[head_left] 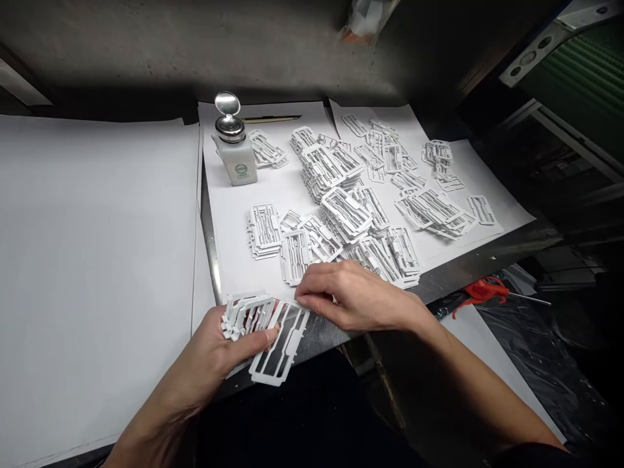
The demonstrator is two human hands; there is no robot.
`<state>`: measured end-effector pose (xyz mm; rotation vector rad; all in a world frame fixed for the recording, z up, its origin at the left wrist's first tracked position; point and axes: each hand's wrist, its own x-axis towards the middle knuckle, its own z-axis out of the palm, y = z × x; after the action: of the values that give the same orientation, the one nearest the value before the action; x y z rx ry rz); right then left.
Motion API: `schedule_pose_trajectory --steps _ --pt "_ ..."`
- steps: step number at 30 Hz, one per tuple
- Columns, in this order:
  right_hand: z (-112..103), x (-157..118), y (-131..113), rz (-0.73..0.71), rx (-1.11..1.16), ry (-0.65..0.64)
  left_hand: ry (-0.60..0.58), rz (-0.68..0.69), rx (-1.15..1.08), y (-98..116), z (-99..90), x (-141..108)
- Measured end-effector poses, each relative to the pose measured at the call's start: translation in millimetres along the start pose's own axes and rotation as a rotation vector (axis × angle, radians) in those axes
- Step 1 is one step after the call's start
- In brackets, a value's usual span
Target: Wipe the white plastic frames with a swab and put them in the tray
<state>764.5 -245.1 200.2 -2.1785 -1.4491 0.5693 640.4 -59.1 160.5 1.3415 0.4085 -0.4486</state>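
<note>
My left hand is closed round a small stack of white plastic frames, thumb pressed on the near side. One more white plastic frame with slots and thin bars slants out beside the stack, close to my left thumb. At its upper corner, the thumb and fingers of my right hand are pinched together; the fingertips partly hide the spot they touch. Just beyond my right hand lies a loose pile of similar frames on white paper.
A pump bottle with its metal lid up stands at the back left, near a thin pen-like tool. Tall stacked frames fill the middle, with scattered ones rightward. A red air gun lies beyond the table edge at right.
</note>
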Motion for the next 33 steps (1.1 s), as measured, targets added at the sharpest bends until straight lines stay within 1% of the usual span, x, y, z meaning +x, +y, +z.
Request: schedule_pose_trajectory --steps 8,13,23,27,33 --pt "-4 0 -3 -0.002 -0.051 -0.056 -0.049 -0.003 0.06 3 -1.9 0" --pt "-9 3 -6 -0.021 -0.15 -0.146 -0.115 -0.052 0.076 12 -2.0 -1" --pt "-10 6 -11 -0.079 -0.331 -0.23 -0.119 -0.05 0.083 14 -2.2 0" --pt "-6 5 -11 -0.087 -0.352 -0.224 -0.105 -0.059 0.067 13 -1.5 2" --pt "0 3 -7 -0.072 -0.282 -0.172 -0.107 -0.089 0.01 11 -3.3 2"
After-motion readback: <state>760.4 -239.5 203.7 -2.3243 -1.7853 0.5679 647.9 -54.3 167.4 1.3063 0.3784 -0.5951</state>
